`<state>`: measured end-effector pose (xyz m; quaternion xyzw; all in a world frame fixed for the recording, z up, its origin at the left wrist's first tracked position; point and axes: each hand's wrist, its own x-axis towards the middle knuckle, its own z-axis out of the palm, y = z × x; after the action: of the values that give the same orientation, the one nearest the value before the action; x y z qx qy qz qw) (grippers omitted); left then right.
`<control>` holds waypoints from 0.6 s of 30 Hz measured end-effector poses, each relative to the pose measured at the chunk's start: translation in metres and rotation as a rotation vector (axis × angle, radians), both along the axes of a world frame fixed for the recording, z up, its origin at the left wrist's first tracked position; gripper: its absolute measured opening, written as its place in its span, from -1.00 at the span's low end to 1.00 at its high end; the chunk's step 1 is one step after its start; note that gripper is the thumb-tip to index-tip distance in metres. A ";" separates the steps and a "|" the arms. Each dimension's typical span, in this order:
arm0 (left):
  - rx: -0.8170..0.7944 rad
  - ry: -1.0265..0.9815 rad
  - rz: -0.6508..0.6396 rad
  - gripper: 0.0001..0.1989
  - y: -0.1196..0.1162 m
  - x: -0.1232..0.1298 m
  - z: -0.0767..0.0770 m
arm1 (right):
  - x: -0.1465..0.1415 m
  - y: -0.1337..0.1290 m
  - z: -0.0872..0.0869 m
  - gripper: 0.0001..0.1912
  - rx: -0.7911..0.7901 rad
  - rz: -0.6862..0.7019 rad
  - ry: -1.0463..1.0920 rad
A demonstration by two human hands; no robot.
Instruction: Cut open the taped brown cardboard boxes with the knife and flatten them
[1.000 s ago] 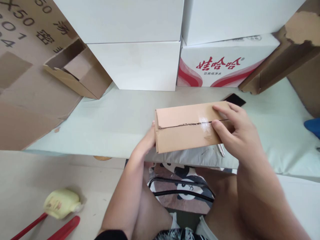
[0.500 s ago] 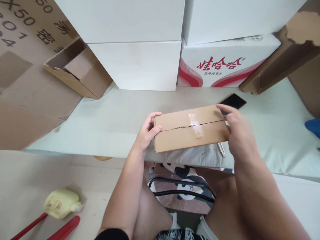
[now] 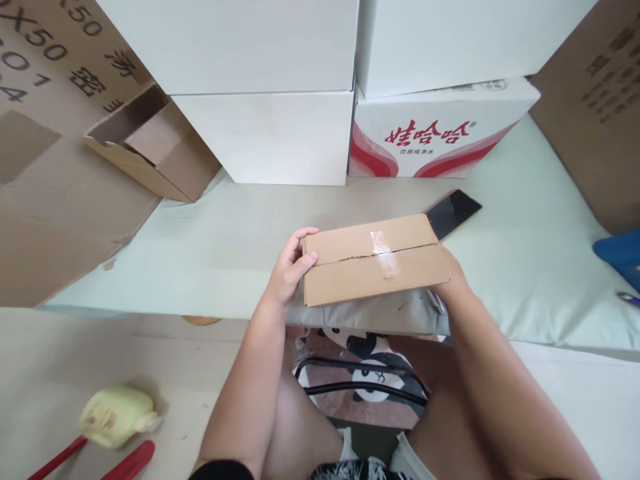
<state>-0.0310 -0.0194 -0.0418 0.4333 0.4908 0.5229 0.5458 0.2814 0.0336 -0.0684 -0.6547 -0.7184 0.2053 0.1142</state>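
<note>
A small brown cardboard box point(image 3: 350, 280) is held tilted over the front edge of the pale green surface. Clear tape point(image 3: 383, 253) crosses the seam between its two closed flaps. My left hand point(image 3: 293, 263) grips its left end, thumb on top and fingers around the far corner. At the right end, my right hand point(image 3: 453, 273) reaches under the box, and its fingers are hidden there. A sliver of a slim object point(image 3: 437, 300) shows beside that hand, too covered to name. A black phone-like slab point(image 3: 455, 212) lies behind the box's right corner.
White cartons point(image 3: 290, 140) and a red-lettered carton point(image 3: 415, 143) stand at the back. An opened brown box point(image 3: 155, 147) leans at left; a large brown carton point(image 3: 595, 120) stands at right. A blue object point(image 3: 620, 257) lies far right. On the floor is a yellow bottle point(image 3: 117, 417).
My right hand has left the box's upper right corner and moved down and under its right end, covering the slim object. A torn-edged cardboard piece at back right is gone from view.
</note>
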 end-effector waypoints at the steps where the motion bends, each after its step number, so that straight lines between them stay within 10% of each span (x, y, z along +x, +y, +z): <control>1: 0.001 0.002 -0.002 -0.43 0.000 0.000 0.000 | 0.001 -0.001 0.002 -0.62 -0.017 -0.026 -0.025; 11: 0.002 -0.001 0.008 -0.44 0.000 0.001 0.001 | 0.005 -0.003 0.032 -0.79 -0.051 -0.233 -0.023; 15: 0.007 -0.010 0.004 -0.42 -0.002 0.001 0.000 | 0.003 -0.001 0.066 -0.87 0.503 -0.608 0.657; 18: 0.012 -0.012 0.008 -0.41 -0.001 0.002 0.000 | -0.002 -0.010 0.091 -0.83 0.757 -0.591 1.357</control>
<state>-0.0291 -0.0207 -0.0422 0.4313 0.4861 0.5309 0.5440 0.2789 0.0238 0.0222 -0.4677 -0.3123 0.2616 0.7844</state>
